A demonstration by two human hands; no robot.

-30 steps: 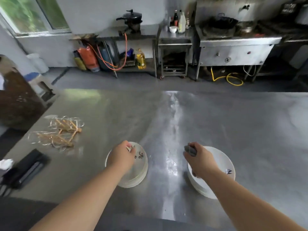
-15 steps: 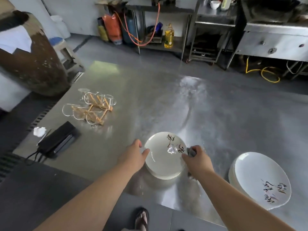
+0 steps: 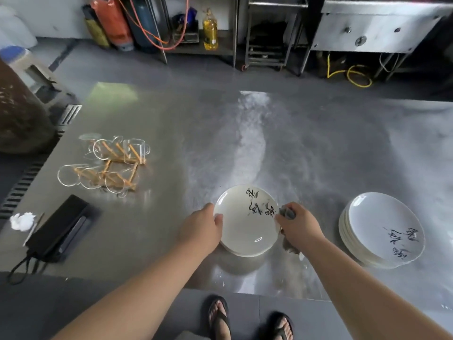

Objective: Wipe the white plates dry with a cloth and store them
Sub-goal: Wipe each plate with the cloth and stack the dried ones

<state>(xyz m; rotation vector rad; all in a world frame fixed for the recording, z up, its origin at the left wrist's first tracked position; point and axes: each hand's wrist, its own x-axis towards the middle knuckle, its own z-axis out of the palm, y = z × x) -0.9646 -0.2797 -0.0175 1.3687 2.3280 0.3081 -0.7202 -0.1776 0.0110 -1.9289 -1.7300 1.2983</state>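
Hands first: left hand [image 3: 199, 228] has its thumb over the left rim of a white plate [image 3: 245, 227] with the fingers tucked under, so it's gripping that edge. Right hand [image 3: 300, 225] is closed round a bunched grey cloth [image 3: 287, 213], and it's right up against the plate's opposite rim, with a bit of cloth poking out on top by the black writing and more hanging below the palm. So the plate sits between the two hands, face up, just over the near edge of the steel table [image 3: 269, 143]; can't tell if it's actually lifted clear. Out to the right of the right hand, a stack of white plates [image 3: 382, 229] sits on the table, apart from it. Way off past the left hand there's a wooden rack of glasses [image 3: 107, 165], and nearer the table edge a black case [image 3: 58, 231] with a white wad [image 3: 22, 221] beside it. Below the hands, feet in flip-flops [image 3: 219, 317] on the floor.
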